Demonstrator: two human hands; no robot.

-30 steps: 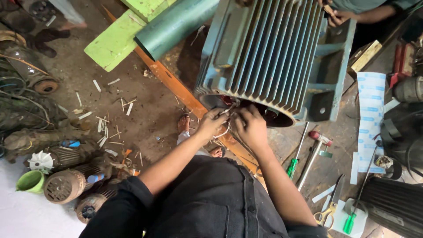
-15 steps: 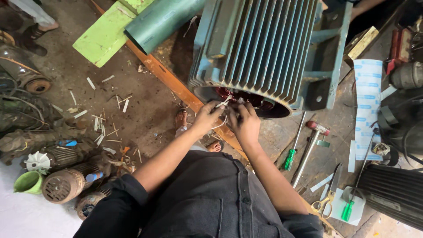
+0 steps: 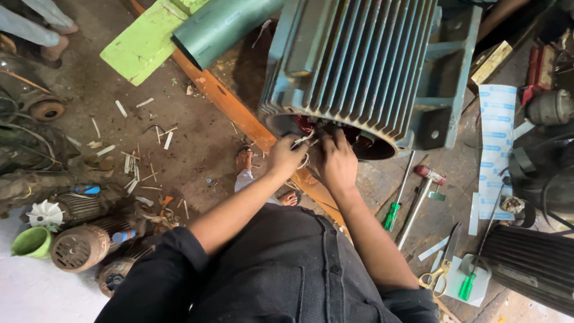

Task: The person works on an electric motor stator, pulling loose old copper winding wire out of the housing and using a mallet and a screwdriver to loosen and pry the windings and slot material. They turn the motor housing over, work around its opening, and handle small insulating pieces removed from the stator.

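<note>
We are working at the open end of a big blue-grey motor housing [image 3: 359, 66], a heavy finned casting that lies on its side on the bench [image 3: 454, 179], its mouth turned toward us over the bench edge. Our left hand [image 3: 286, 157] and right hand [image 3: 336, 161] sit close together at the lower rim, both pinching pale strips and wire ends [image 3: 305, 140] that stick out of the reddish copper windings [image 3: 306, 124]; how tightly the fingers close on them we cannot tell. The housing looks far too heavy to shift with one hand, and we judge it will stay put under a pull. The wire ends are another matter: thin, springy, and probably coated in a varnish that scrapes easily, so they want a hold near where they leave the winding, not out at the tips. The pale strips look like soft insulating paper and would tear if yanked. To the right on the bench lie a green-handled screwdriver [image 3: 391, 215], a small hammer with a red band [image 3: 429, 174], scissors with yellow handles [image 3: 439, 269] and long white strips [image 3: 496, 131]. Below the bench, old motors [image 3: 81, 245] sit on the littered floor [image 3: 149, 143].
</note>
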